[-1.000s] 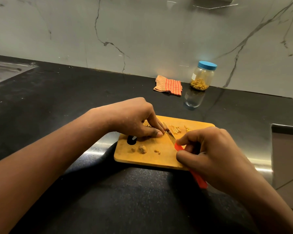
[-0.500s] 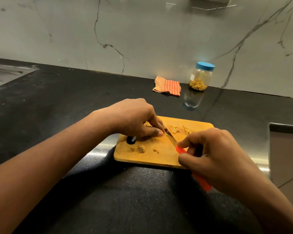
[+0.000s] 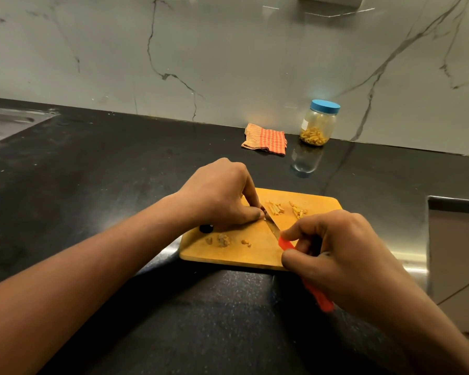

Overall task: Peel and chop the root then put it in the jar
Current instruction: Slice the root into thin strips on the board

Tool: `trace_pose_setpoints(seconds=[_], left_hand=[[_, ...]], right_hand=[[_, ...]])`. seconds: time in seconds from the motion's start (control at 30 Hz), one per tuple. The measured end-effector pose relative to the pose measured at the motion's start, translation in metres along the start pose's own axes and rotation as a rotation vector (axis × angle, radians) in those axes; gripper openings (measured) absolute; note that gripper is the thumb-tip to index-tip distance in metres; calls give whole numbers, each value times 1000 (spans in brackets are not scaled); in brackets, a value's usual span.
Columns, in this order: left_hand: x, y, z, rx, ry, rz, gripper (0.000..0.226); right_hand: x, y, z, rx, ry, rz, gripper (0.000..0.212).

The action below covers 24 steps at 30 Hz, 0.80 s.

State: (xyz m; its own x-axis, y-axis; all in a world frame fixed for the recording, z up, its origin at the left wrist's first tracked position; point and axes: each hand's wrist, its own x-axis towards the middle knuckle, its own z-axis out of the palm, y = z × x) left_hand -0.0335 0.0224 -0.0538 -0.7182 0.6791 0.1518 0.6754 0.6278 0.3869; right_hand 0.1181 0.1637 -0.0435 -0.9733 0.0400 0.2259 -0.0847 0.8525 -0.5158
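Nearest the camera, the right hand (image 3: 341,255) was clamped around the red handle of the knife (image 3: 285,244), forefinger and thumb pinching close to the blade (image 3: 273,228), probably for fine control over short cuts. The handle's tail stuck out below the fist, over the black counter (image 3: 92,171).

Ahead of that grip the blade slanted across the cutting board (image 3: 228,258), its tip right against the fingertips of the left hand (image 3: 222,196). That hand was curled down, fingers bunched and pressing on the wood, apparently pinning the root so it would not roll; the piece itself was hidden beneath them. Chopping seemed to be the step under way.

Just beyond the blade lay two small heaps of cut sticks (image 3: 275,208), pushed clear of the cutting line. On the near side of the left hand's grip sat brown peel scraps (image 3: 224,240), apart from the good pieces.

Well beyond both hands, against the marble wall, a folded checked cloth (image 3: 266,139) lay beside the jar (image 3: 318,124), lid on and some pieces already inside.
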Motion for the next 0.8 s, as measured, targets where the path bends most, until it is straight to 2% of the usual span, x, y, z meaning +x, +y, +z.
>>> trace_pose_setpoints(seconds=[0.13, 0.33, 0.47, 0.53, 0.7, 0.8], left_hand=[[2, 0, 1, -6, 8, -11, 22], [0, -12, -14, -156, -136, 1, 23], [-4, -26, -29, -207, -100, 46, 19], [-6, -30, -37, -232, -140, 52, 19], [-8, -37, -41, -164, -300, 59, 22], [-7, -38, -39, -134, -316, 42, 23]], right_hand=[[-4, 1, -5, 12, -18, -3, 22], [-9, 2, -13, -19, -12, -10, 21], [-9, 3, -18, -18, 34, -8, 19], [-9, 2, -17, -12, 42, -23, 20], [-12, -1, -8, 19, 4, -28, 24], [-13, 4, -8, 32, -15, 13, 24]])
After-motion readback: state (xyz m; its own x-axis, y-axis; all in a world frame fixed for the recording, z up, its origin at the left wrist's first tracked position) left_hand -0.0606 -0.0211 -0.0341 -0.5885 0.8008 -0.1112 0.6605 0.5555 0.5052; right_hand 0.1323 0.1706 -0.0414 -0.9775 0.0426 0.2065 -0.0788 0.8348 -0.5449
